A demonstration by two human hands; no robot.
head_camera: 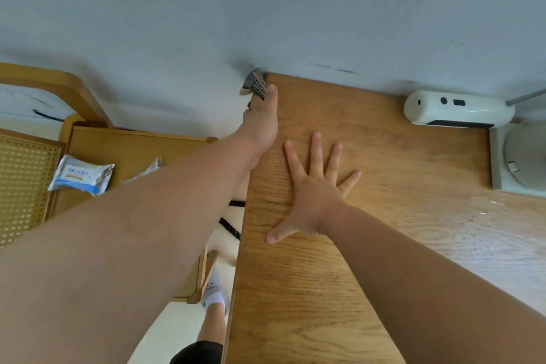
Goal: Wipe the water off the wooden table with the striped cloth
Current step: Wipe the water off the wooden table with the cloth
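Note:
The wooden table (384,171) fills the right half of the view, its left edge running down the middle. My left hand (261,121) reaches to the table's far left corner by the wall and is shut on the striped cloth (255,83), which hangs just past the corner; only a small grey-striped bunch shows beyond my fingers. My right hand (316,189) lies flat on the tabletop with fingers spread, holding nothing. A pale wet sheen (487,230) spreads over the wood at the right.
A white device (455,109) lies against the wall at the far right, with a grey-white appliance (520,159) beside it. Left of the table stands a lower wooden surface (133,154) holding a wipes packet (82,174). A woven chair (23,186) sits at far left.

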